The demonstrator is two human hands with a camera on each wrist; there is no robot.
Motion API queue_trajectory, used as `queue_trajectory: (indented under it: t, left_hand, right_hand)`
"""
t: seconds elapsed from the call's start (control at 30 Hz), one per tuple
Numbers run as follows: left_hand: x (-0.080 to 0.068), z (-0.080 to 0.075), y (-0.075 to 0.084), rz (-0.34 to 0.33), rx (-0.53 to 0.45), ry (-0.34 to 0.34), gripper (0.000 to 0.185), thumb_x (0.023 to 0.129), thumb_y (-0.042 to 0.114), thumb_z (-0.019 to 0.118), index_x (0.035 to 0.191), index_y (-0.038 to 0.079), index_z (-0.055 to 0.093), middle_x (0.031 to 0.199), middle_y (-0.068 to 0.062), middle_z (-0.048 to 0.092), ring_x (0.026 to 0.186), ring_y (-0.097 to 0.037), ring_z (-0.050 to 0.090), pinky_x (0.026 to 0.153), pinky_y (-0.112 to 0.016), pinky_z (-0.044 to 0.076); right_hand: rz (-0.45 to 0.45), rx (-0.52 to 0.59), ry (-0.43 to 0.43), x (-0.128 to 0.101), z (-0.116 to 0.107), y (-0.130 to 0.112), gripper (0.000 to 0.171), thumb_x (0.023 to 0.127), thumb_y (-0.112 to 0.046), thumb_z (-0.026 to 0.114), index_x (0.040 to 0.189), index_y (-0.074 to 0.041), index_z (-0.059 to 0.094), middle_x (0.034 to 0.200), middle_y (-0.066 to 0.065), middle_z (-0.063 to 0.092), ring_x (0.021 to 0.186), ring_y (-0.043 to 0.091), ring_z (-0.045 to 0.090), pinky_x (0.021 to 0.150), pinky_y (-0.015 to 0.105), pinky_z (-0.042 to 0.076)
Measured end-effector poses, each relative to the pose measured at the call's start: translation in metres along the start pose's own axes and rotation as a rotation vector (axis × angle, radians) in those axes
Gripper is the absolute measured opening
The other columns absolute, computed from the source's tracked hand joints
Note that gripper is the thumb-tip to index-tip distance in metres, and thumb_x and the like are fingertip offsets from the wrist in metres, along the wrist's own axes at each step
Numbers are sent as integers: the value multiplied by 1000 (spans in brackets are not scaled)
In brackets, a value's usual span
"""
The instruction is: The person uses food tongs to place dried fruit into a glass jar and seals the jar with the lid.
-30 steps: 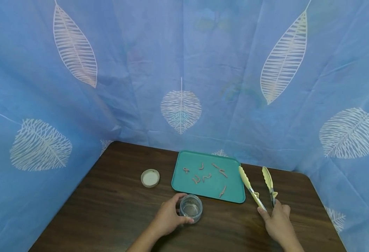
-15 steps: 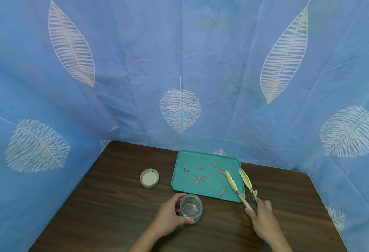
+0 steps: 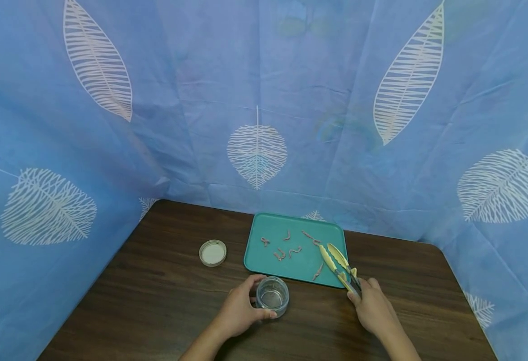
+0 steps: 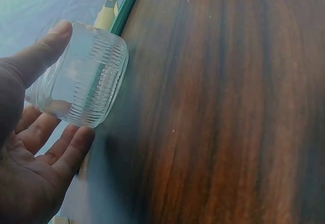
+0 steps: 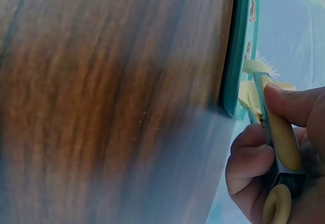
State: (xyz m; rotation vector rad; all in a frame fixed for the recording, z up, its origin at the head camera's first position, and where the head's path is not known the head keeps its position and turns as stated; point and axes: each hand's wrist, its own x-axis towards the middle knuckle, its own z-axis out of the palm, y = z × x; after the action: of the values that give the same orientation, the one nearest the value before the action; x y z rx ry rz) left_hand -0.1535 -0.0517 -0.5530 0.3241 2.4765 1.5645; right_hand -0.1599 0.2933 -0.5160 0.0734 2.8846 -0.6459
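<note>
My left hand (image 3: 242, 307) grips a clear glass jar (image 3: 273, 295) by its side, thumb in front and fingers behind. In the left wrist view the jar (image 4: 99, 76) shows ribbed glass near its base. My right hand (image 3: 373, 306) holds yellow-tipped metal tongs (image 3: 336, 265), their arms slightly apart. The tong tips hang over the right part of a teal tray (image 3: 257, 260), close to a pink worm-like strip (image 3: 308, 234). Several such pinkish strips lie scattered on the tray. In the right wrist view, thumb and fingers wrap the tongs' handle (image 5: 284, 142).
A round lid (image 3: 212, 253) with a white inside lies left of the tray on the dark wooden table (image 3: 156, 291). A blue curtain (image 3: 192, 100) with white leaf prints stands behind the table and along both sides.
My right hand has moved left, bringing the tongs from beside the tray to over its right part. The tong arms have come closer together. My left hand keeps its hold on the jar.
</note>
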Motion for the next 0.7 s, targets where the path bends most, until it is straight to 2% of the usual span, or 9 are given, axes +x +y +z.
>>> queue_trajectory:
  t: [0.33, 0.7]
  left_hand:
    - [1, -2, -1, -4, -9, -5, 88, 75, 27, 102, 150, 12, 58, 136, -16, 72, 109, -30, 75, 91, -44, 66]
    - [0, -3, 0, -13, -29, -17, 88, 76, 25, 102, 150, 12, 57, 137, -15, 71, 108, -28, 74, 90, -45, 65]
  right_hand:
    - [-18, -37, 77, 2, 10, 3, 58, 110, -19, 64, 153, 15, 48, 107, 15, 56, 72, 19, 46, 58, 28, 39]
    - [-7, -28, 82, 1, 17, 7, 58, 109, -20, 65, 153, 14, 48, 112, 16, 59, 75, 18, 49, 61, 28, 40]
